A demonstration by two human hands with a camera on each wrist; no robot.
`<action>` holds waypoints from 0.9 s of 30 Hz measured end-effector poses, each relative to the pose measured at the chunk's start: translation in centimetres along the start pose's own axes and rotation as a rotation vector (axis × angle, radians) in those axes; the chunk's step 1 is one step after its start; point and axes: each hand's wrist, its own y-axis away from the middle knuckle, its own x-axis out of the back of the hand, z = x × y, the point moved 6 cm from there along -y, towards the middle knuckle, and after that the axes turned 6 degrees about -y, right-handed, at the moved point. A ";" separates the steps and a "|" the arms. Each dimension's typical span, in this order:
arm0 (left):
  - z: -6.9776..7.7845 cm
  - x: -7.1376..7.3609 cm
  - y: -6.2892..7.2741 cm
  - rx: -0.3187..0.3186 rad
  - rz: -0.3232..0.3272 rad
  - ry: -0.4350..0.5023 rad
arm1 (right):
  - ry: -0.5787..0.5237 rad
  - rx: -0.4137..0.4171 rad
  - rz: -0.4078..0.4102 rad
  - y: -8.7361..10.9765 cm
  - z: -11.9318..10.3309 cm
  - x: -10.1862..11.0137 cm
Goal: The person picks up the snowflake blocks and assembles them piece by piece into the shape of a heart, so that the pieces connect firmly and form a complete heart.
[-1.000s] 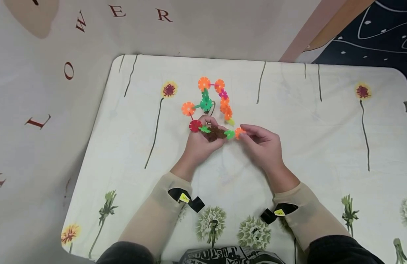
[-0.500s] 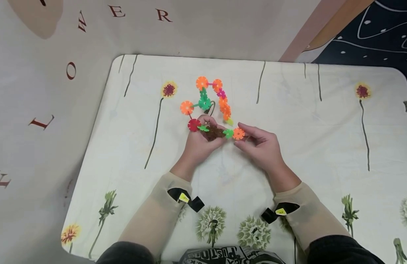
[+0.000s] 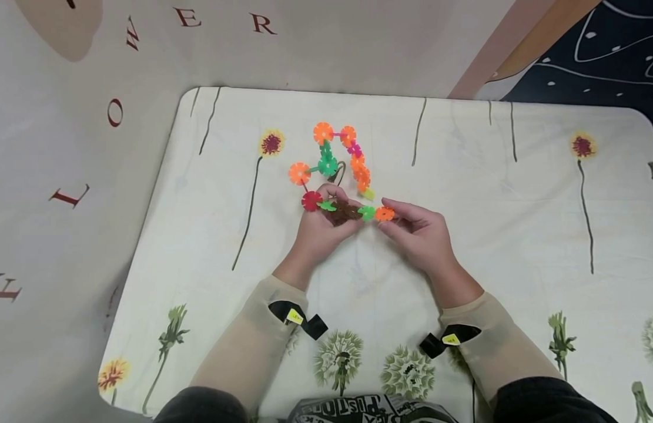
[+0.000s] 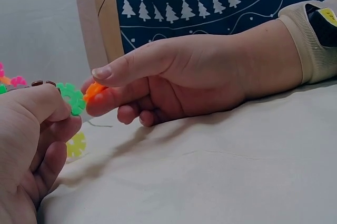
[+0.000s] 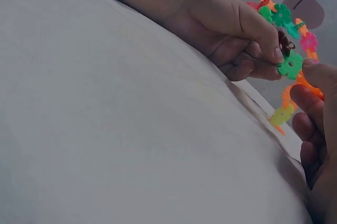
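Note:
A chain of interlocking plastic snowflake discs curves over the table in the head view. My left hand (image 3: 323,232) grips it at the brown discs (image 3: 344,212), between a red disc (image 3: 312,201) and a bright green disc (image 3: 367,212). Thumb and forefinger of my right hand (image 3: 424,238) pinch an orange disc (image 3: 385,214) joined to or touching that green disc; the fingers hide the exact joint in the left wrist view. Beyond the hands run orange discs (image 3: 323,133) and a dark green one (image 3: 327,165). The chain's other end is a yellow-green disc (image 3: 368,193), held by neither hand.
A white cloth (image 3: 495,235) printed with flowers and stems covers the table. Behind it stands a pale wall (image 3: 358,53) with letters, and a dark patterned panel (image 3: 606,59) is at the back right.
The orange disc has turned in my right fingers, facing up half a second ago and tilted flatter now. My right thumb and forefinger have shifted on it. The left hand stays nearly still.

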 end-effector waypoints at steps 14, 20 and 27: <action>-0.2 0.2 -0.1 0.006 0.016 0.010 | 0.064 -0.033 -0.119 0.1 -0.1 -0.7; -0.2 0.2 -0.1 0.014 0.009 -0.019 | 0.107 0.019 -0.167 0.1 -0.2 -0.8; -0.3 0.1 0.0 0.044 0.001 -0.023 | 0.135 0.022 -0.177 0.2 -0.2 -0.9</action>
